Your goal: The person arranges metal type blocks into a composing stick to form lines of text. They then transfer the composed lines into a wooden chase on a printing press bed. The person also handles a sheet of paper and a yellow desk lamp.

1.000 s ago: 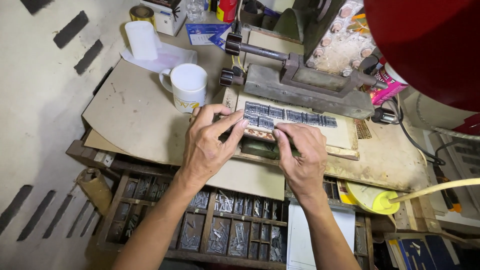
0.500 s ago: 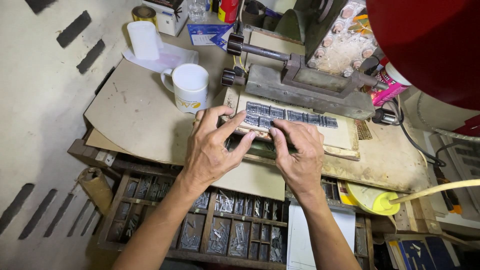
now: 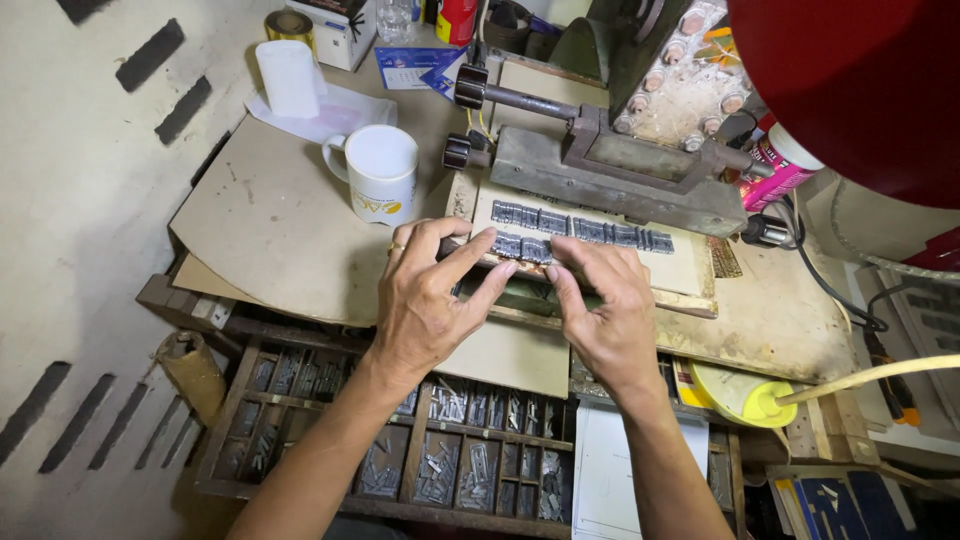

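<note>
Seemingly both hands (image 3: pixel 520 305) pinch the metal type row (image 3: pixel 525 247).

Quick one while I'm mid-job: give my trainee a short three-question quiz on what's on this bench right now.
1. True or false: both hands are on the rows of metal type lying on the pale board.
2. Which stands nearest the left hand? A) white mug B) yellow bottle C) gold tape roll
3. Fill in: below the bench edge sits a wooden ____ divided into compartments holding metal pieces.

Key
1. True: left hand and right hand fingertips meet at the lower row.
2. A, the white mug; the yellow bottle lies beside the right wrist.
3. Tray, the type tray.
</note>
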